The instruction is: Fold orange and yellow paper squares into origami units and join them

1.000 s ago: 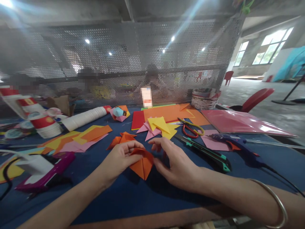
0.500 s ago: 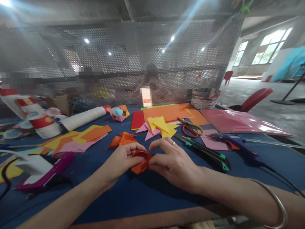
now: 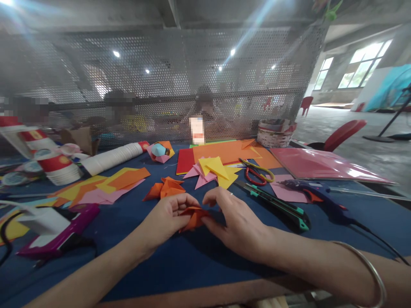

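Observation:
Between my hands, above the blue tabletop (image 3: 141, 273), is a small folded piece of orange paper (image 3: 193, 219). My left hand (image 3: 171, 216) pinches its left side between thumb and fingers. On the right side, the thumb of my right hand (image 3: 239, 222) presses at the paper's edge, with the index finger arched over it. Just behind my left hand lie folded orange paper pieces (image 3: 167, 187). Pink folded pieces (image 3: 201, 171) and yellow folded pieces (image 3: 218, 169) sit beyond my fingertips. A box cutter with green parts (image 3: 276, 205) rests close to my right hand.
Scissors (image 3: 257, 174) and a blue glue gun (image 3: 321, 199) lie to the right. Paper sheets (image 3: 109, 184), a purple power strip (image 3: 64, 233) and stacked paper cups (image 3: 112, 159) are at left. A basket (image 3: 276, 132) stands by the perforated metal screen (image 3: 180, 85).
The orange paper has been turned in my fingers, now showing pointed flaps instead of a broad flat face. My right hand has shifted slightly, its index finger more curled.

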{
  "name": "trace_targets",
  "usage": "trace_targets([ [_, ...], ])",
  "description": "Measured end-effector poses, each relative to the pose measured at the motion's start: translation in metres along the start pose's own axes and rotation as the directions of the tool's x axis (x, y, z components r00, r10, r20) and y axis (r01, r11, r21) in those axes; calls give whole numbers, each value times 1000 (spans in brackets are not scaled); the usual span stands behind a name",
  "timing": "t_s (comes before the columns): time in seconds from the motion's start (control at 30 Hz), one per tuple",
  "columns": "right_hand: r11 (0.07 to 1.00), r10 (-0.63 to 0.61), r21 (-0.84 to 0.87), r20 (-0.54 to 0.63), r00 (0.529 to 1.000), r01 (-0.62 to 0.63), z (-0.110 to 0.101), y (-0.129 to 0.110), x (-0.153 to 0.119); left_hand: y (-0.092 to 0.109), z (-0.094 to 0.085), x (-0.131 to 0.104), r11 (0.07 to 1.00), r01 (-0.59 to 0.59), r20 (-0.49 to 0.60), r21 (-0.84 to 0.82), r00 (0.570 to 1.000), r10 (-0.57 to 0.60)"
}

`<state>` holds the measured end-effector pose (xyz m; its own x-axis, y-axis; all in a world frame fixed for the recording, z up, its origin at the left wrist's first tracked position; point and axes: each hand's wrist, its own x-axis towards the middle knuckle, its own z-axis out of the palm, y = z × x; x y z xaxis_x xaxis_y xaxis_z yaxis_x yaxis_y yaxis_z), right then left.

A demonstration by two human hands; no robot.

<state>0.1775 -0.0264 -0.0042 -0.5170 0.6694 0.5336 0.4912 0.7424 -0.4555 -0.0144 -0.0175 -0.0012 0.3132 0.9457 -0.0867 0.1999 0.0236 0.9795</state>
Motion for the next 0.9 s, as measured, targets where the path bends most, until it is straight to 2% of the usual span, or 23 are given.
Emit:
trace_targets([
  [0.1, 992, 112, 53, 37, 993, -114, 3, 1, 0, 3, 2, -2, 1000, -2, 3, 20, 1000, 2],
  [0.27, 974, 192, 107, 94, 977, -201, 4, 6, 2, 8, 5, -3, 999, -24, 32, 43, 999, 23],
  [0.53, 951, 253, 159, 101, 962, -266, 2, 5, 4, 1, 5, 0, 994, -88, 75, 61, 994, 84],
  [0.9, 922, 324, 166, 167, 931, -350, 0, 5, 6, 1, 5, -2, 992, -98, 43, 85, 995, 95],
])
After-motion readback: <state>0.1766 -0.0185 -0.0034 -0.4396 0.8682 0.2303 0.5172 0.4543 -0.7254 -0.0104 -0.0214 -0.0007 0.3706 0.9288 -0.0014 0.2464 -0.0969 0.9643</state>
